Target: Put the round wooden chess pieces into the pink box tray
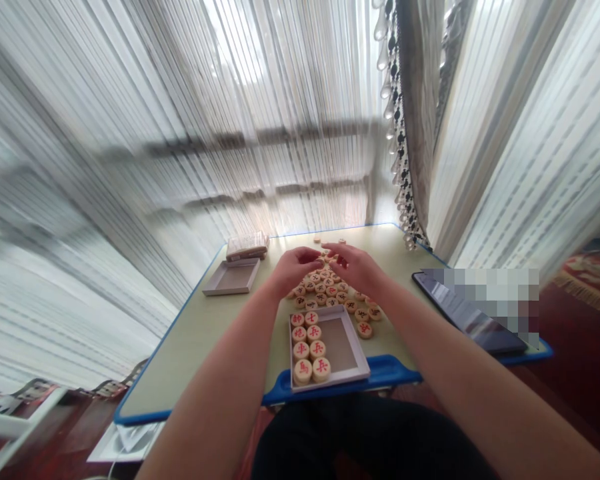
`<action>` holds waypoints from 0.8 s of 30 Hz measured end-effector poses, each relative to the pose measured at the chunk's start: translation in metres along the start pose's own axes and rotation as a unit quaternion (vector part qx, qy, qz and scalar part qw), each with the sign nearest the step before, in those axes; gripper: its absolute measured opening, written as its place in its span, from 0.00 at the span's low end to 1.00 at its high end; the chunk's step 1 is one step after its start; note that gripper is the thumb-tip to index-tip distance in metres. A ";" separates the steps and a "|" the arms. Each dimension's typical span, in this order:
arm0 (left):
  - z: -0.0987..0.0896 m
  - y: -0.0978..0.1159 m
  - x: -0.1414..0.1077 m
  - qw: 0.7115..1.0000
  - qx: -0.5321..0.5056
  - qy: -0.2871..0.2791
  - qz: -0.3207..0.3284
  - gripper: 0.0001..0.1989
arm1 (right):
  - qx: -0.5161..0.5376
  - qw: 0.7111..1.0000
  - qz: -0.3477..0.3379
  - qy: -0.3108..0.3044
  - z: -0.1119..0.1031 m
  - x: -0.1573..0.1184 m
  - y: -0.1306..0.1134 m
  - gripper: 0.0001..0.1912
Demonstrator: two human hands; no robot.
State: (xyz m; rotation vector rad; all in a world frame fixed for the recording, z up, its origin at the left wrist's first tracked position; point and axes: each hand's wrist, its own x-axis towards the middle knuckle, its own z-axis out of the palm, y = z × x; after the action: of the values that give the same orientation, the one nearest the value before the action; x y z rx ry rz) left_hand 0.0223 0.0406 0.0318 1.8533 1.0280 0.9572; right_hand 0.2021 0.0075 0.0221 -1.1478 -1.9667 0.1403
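Many round wooden Chinese chess pieces (321,288) lie in a loose heap on the table, marked with red or dark characters. My left hand (300,265) hovers at the heap's far left side, fingers bent inward and thumb apart from them. Opposite it, my right hand (353,263) has its fingers loosely spread over the far pieces. I make out no piece held in either hand, though the fingers partly hide those beneath. Nearest me, a shallow open box (356,340) holds two columns of red-marked pieces (301,351) along its left side.
A box lid or second tray (233,276) lies at the table's left, with a wrapped flat packet (247,245) behind it. A dark tablet or phone (463,317) rests on the right. The table (190,347) has a blue edge; sheer curtains (190,100) hang beyond.
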 end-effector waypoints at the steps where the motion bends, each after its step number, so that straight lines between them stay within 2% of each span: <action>1: 0.002 0.003 -0.001 0.999 -0.044 -0.024 0.000 0.16 | 0.014 1.000 -0.011 0.001 0.000 -0.001 -0.002 0.18; 3: 0.003 0.008 -0.003 0.993 -0.101 -0.052 -0.009 0.16 | 0.028 0.999 -0.033 0.006 0.000 -0.002 -0.005 0.11; 5: 0.002 0.008 -0.004 0.990 -0.129 -0.055 -0.018 0.16 | 0.033 0.999 -0.042 -0.004 0.000 -0.003 -0.006 0.09; 10: 0.002 0.002 -0.002 0.982 -0.172 -0.068 -0.024 0.14 | 0.032 0.998 -0.022 -0.049 0.000 -0.001 -0.003 0.09; 15: 0.004 0.001 -0.001 0.978 -0.199 -0.059 -0.021 0.15 | 0.035 0.998 0.000 -0.045 -0.001 -0.001 -0.002 0.11; 24: 0.002 0.009 -0.006 0.973 -0.216 -0.074 -0.028 0.14 | -0.015 0.998 -0.055 -0.024 -0.005 -0.005 -0.010 0.09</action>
State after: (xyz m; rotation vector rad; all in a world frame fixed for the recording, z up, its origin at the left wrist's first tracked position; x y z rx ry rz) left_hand 0.0242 0.0318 0.0380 1.4990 0.7105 0.9104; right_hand 0.2007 -0.0037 0.0269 -1.0597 -2.0754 0.0814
